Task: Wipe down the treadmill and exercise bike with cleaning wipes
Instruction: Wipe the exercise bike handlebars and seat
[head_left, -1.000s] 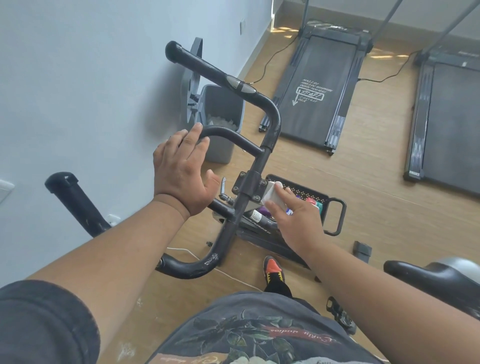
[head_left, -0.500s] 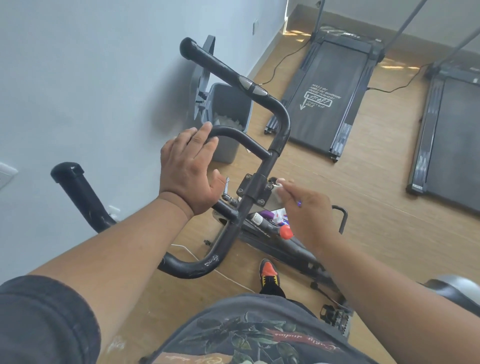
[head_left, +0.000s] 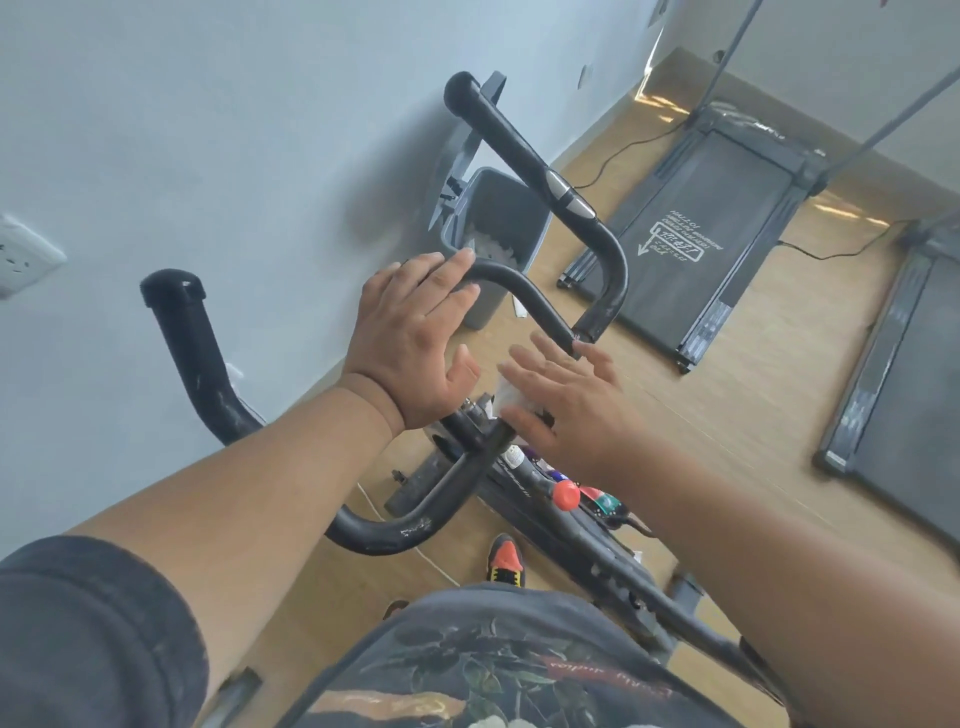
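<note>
The exercise bike's handlebar (head_left: 524, 291) is steadied by the left hand (head_left: 410, 343), which is laid flat with straight fingers over the inner loop of the bar, probably so that the bars are kept from swinging while the centre is rubbed. Just beside that hand, on its thumb side, a white wipe (head_left: 511, 397) is pressed against the clamp (head_left: 480, 415) at the middle of the bars by the right hand (head_left: 566, 405); its fingers are spread and nearly straight, so the wipe is pushed by the palm rather than pinched. Half a second ago the wipe was held at the fingertips of a curled right hand slightly farther from the clamp; it has since been flattened onto the metal, while the left hand has been kept where it was. Well beyond both hands, a treadmill (head_left: 711, 244) lies on the wooden floor, judged not yet reached, and a grey bin (head_left: 498, 228) stands by the wall.
</note>
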